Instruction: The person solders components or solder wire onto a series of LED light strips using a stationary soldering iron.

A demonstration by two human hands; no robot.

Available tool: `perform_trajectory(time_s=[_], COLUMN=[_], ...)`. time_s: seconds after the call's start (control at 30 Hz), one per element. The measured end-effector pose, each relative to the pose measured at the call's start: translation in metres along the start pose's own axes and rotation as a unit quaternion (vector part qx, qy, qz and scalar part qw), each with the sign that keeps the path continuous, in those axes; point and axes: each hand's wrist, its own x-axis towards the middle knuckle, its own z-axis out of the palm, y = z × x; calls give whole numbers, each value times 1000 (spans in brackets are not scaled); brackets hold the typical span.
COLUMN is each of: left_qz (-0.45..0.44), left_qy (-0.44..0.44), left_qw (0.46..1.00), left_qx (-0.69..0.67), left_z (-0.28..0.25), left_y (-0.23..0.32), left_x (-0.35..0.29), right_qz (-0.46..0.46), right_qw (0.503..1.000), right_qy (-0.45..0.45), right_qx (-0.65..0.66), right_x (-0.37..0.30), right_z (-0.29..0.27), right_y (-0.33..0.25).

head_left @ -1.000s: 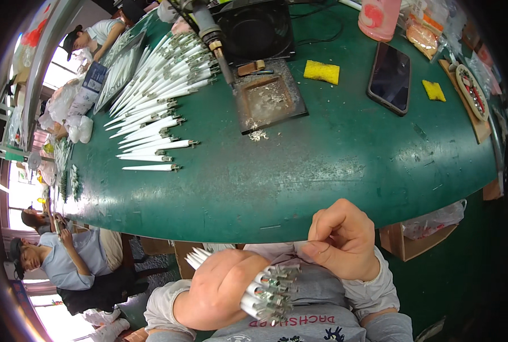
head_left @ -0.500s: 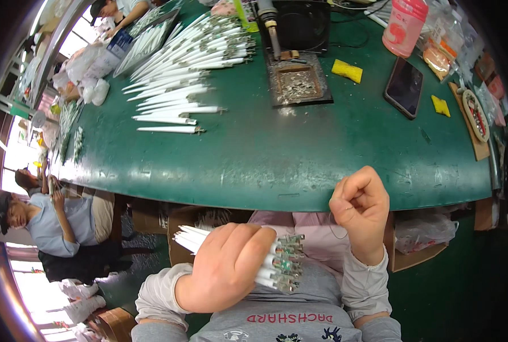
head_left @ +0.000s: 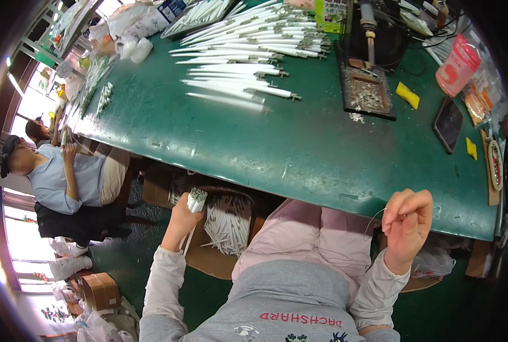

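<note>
Two hands: left hand (head_left: 181, 219) grips white tubes (head_left: 196, 199); right hand (head_left: 406, 225) pinches thin wire (head_left: 373, 219).

Left hand (head_left: 180, 219) hides lower ends of white tube bundle (head_left: 196, 199); wire (head_left: 373, 219) too thin to identify.

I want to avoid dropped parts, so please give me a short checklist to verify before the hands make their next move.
1. Left hand grips the bundle of white tubes firmly: ok, fingers are closed around it.
2. Bundle is over the cardboard box of loose tubes beside the table: ok.
3. Right hand pinches the thin wire: ok, though the wire is barely visible.
4. Wire is free of tangles: cannot tell.
5. Green table edge in front of the person is bare: ok.
</note>
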Motion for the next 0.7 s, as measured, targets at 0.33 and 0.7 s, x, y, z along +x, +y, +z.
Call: perform_trajectory(time_s=[0.33,0.7], left_qz=[66,80], left_qy=[-209,-334], left_qw=[971,936], left_qx=[101,73], left_z=[150,203], left_y=[-147,-122], left_x=[24,21], right_qz=[234,193], right_qw=[967,947], right_qy=[-33,-11], right_qx=[-97,-258], right_x=[31,141], right_z=[22,4], right_y=[-34,-21])
